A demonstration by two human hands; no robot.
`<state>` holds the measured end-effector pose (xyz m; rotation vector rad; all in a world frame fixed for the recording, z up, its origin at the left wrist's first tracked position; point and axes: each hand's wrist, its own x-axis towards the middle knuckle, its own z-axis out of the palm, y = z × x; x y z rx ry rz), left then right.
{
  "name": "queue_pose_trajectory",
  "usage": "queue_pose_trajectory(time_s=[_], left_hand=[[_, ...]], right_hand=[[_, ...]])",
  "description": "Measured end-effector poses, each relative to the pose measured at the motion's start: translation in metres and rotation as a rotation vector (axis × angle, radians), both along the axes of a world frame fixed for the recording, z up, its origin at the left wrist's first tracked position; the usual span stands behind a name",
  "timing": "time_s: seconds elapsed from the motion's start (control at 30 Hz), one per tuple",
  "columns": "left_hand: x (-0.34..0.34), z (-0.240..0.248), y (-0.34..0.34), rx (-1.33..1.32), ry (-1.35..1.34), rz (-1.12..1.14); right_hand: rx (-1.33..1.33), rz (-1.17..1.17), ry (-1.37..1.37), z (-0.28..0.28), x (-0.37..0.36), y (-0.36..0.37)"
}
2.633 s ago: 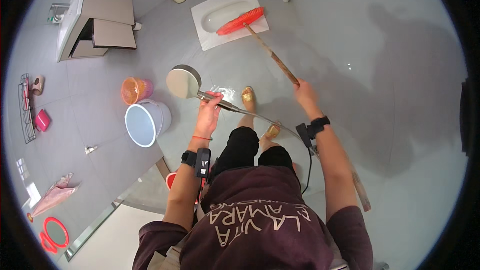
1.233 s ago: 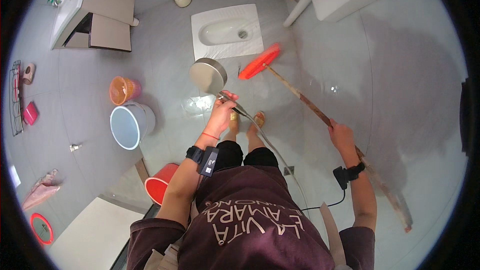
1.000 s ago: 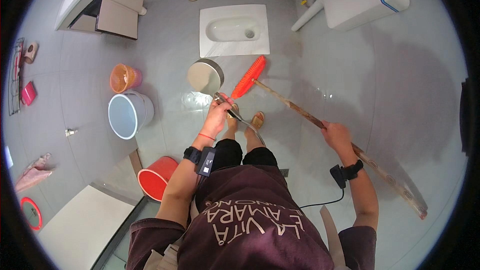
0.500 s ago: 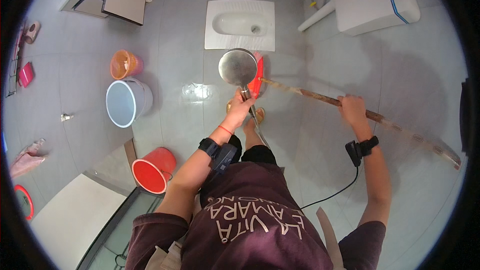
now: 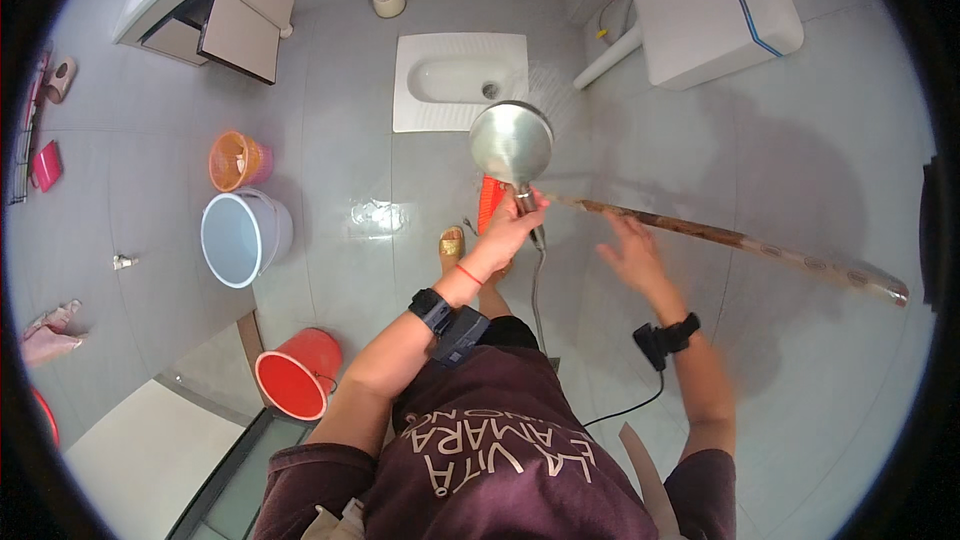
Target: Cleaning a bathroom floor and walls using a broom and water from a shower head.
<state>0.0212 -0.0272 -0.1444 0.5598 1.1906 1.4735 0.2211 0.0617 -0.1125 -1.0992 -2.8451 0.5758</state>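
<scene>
My left hand (image 5: 512,230) is closed around the handle of a silver shower head (image 5: 511,142), whose wide round back faces up. A metal hose (image 5: 541,290) runs down from it. Faint water streaks show beside the squat toilet (image 5: 402,90). My right hand (image 5: 636,258) has its fingers stretched out and the thumb apart, slightly blurred. Its fingertips meet the long brown handle (image 5: 722,236) of a broom without wrapping round it. The broom's orange-red head (image 5: 488,204) lies partly hidden behind the shower head and my left hand.
To the left stand an orange wastebasket (image 5: 240,162), a light-blue bucket (image 5: 246,238) and a red bucket (image 5: 298,374). A toilet brush in its holder (image 5: 388,2) is at the back. A white cistern (image 5: 710,15) hangs back right, a cabinet (image 5: 240,25) back left. The tiled floor (image 5: 345,140) has a shiny patch.
My right hand has loosened from the broom handle and moved left along it, fingers now extended. The shower head has shifted right, covering part of the broom head. The whole view has shifted slightly.
</scene>
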Motion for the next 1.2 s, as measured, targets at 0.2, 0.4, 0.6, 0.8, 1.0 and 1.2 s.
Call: queue_pose_trajectory(time_s=[0.2,0.4,0.6,0.8,1.0,1.2], left_hand=[[0.036,0.055,0.029,0.092,0.313,-0.188],[0.052,0.097,0.046,0.338,0.986,-0.056],[-0.022,0.038,-0.002,-0.023,0.716,-0.218],[-0.113,-0.058,-0.179,-0.605,0.920,-0.189],[-0.114,-0.088,-0.290,-0.890,0.854,-0.105],[-0.104,-0.098,-0.276,-0.834,0.812,-0.143]], right_hand=[[-0.449,-0.303,0.650,0.009,-0.055,-0.045],[-0.265,-0.563,0.928,0.021,-0.062,-0.013],[-0.216,-0.499,1.010,0.077,-0.051,0.069],[-0.133,-0.360,1.120,0.099,-0.054,0.134],[-0.185,-0.362,1.083,0.087,-0.066,0.141],[-0.243,-0.365,1.066,0.071,-0.073,0.143]])
